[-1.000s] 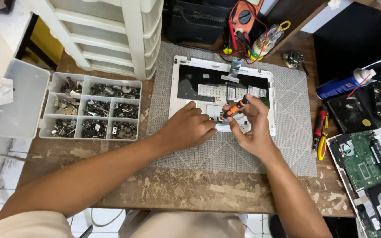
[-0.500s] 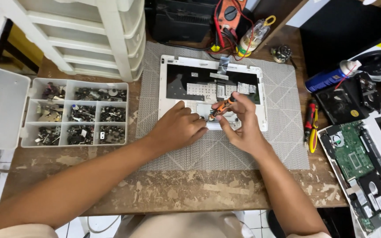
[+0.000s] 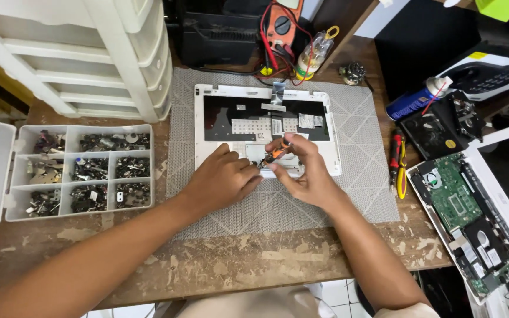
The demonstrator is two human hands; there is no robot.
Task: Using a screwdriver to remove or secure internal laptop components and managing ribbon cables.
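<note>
- Orange-handled small screwdriver (image 3: 277,153) pinched in right hand (image 3: 304,174), tip down on white plastic laptop shell (image 3: 207,126), mid-mat.
- Left hand (image 3: 222,179) lies flat, grasping nothing, bracing the shell; best kept vertical, pressed firmly.

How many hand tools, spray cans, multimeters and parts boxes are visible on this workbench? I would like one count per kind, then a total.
Screwdrivers: 2, the orange one held in the right hand, the red one on the bench
Blue spray can: 1
Multimeter: 1
Parts box: 1
Total: 5

laptop shell (image 3: 207,121) on mat (image 3: 349,194); parts tray (image 3: 81,171) left, circuit board (image 3: 452,194) right.
</note>
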